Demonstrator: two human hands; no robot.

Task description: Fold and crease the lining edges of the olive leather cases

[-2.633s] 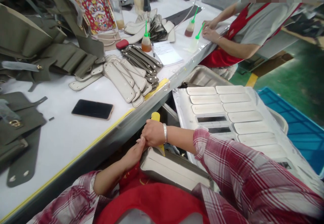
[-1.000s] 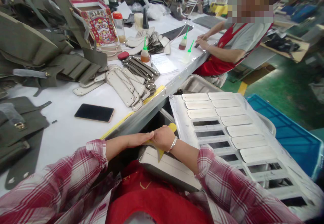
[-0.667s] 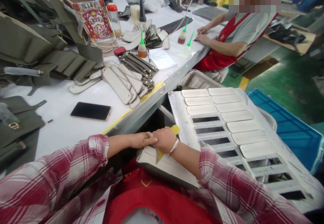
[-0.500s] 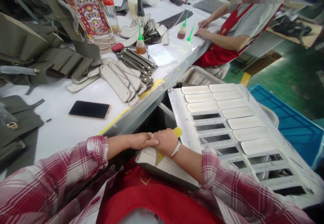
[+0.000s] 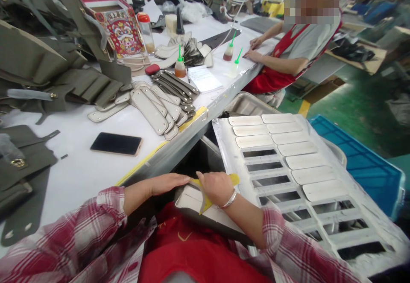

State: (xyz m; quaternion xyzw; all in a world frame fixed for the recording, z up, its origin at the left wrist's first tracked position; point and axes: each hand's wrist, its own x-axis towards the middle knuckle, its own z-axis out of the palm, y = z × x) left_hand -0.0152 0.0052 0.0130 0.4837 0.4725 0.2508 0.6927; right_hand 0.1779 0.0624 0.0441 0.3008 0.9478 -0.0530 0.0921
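My right hand (image 5: pixel 218 188) is wrapped round a yellow tool (image 5: pixel 235 179) with a curved lower part, which rests over a pale oblong piece (image 5: pixel 188 196). That piece lies on a dark-edged stack or block in front of my red apron. Fingers stretched out and nearly flat, my left hand (image 5: pixel 166 183) touches the far left edge of the piece, near the tool's left tip. The underside of my left hand is hidden.
A white slotted frame (image 5: pixel 224 146) with pale oblong pieces (image 5: pixel 299 161) leans at the right, beside a blue crate (image 5: pixel 361 159). On the table (image 5: pixel 73 163) are a phone (image 5: pixel 115 143), strap pieces (image 5: pixel 149 110) and glue bottles (image 5: pixel 180 67). A person in a red apron (image 5: pixel 272 71) works beyond.
My left hand has come off my right hand and moved left, with its fingers straightened. My right hand and the yellow tool have shifted slightly right and down in view.
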